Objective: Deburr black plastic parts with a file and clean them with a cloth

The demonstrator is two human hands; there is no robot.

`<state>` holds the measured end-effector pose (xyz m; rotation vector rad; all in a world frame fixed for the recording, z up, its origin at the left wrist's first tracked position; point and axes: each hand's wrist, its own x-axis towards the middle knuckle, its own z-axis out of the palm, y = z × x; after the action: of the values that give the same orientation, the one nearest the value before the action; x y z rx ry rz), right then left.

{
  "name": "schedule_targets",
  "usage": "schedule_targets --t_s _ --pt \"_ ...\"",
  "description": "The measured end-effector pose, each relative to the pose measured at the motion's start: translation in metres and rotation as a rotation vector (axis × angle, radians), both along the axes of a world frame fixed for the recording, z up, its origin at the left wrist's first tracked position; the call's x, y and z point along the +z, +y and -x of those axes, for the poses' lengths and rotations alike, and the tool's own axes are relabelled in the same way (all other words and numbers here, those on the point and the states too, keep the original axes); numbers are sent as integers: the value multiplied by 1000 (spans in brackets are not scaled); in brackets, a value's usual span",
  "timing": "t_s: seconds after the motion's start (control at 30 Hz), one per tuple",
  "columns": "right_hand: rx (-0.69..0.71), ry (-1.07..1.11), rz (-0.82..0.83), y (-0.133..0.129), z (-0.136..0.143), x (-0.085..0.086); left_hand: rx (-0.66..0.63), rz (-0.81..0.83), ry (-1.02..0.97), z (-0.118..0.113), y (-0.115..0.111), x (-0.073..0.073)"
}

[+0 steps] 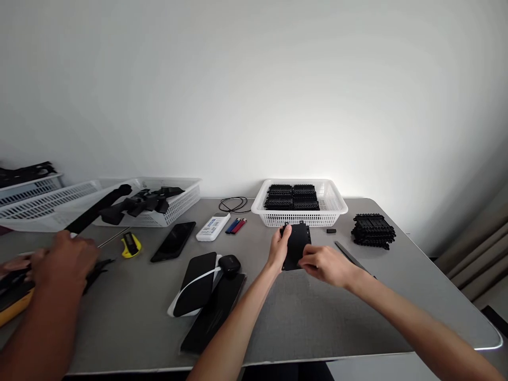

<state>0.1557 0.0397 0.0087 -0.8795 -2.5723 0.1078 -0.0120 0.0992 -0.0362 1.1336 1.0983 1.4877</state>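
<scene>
My left hand (278, 248) is closed around the left side of a flat black plastic plate (297, 242) with small tabs along its edges, its thumb lying on the face. At the plate's lower right edge my right hand (326, 263) is curled with its fingers pinched; whatever they hold is hidden. Just behind the plate stands a white basket (337, 205) holding stacked black plastic parts (291, 197). A pile of similar black parts (372, 230) lies to the right. Between that pile and my right hand are a slim grey blade-like tool (351, 255) and a small black piece (330, 230).
On the left, a co-worker's hands (65, 259) handle black strips near white baskets (178, 209). A yellow cutter (130, 245), a phone (173, 242), a white device (213, 227), lighters (236, 226), a cable (233, 204) and a power bank (196, 283) lie on the grey table (135, 317).
</scene>
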Motion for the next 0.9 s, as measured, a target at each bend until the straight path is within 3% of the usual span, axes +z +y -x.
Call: schedule_targets --t_s 0.13,0.23,0.4,0.5,0.57,0.63,0.73,0.8,0.9 --pt "-247 205 -114 23 3 22 -71 14 -6 -8 -5 0" --pt "-340 221 -99 32 12 19 -70 18 -8 -8 -5 -2" --pt "-95 31 21 8 18 -4 52 20 21 -1 0 -6" --pt "-7 -55 39 -3 12 1 46 10 45 -2 0 -6" --pt "-61 -11 -1 2 9 13 16 -4 56 -6 -2 -5" --pt "-205 78 -51 13 10 25 -17 -19 60 -9 -4 -4" --pt "-375 140 -77 28 17 29 -29 32 6 -10 -7 -5" --pt "-347 104 -68 27 23 19 39 94 -43 -7 -7 -7" --pt "-170 -23 -42 9 29 -4 137 138 -61 -3 -4 -10"
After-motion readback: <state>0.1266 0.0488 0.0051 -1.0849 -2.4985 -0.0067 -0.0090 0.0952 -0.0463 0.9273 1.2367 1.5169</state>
